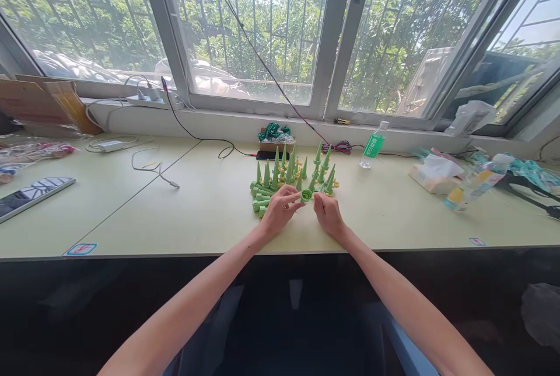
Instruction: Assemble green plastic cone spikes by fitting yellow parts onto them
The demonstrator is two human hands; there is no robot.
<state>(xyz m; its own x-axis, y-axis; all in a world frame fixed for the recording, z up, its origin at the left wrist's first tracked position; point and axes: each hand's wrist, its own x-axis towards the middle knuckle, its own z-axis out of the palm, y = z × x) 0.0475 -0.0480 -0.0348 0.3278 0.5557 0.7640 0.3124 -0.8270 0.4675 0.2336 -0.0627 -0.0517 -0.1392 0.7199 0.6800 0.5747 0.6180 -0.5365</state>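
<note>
Between my hands is a green cone (306,195), its round hollow end facing me. My left hand (282,208) grips it at its left side with thumb and fingers. Just to the right of it, my right hand (327,211) is closed, its fingers curled together near the rim; whatever they pinch is too small to make out. Behind my hands, several green cones (305,167) stand upright on the table, some with small yellow pieces (336,184) at their sides. More green cones (258,190) lie on their sides left of my left hand.
On the pale table (210,206), a small box (276,141) and a black phone (272,155) sit behind the cones. To the right are a bottle (374,145), a tissue box (435,173) and another bottle (476,183). Cables (155,170) and a tablet (37,196) lie left.
</note>
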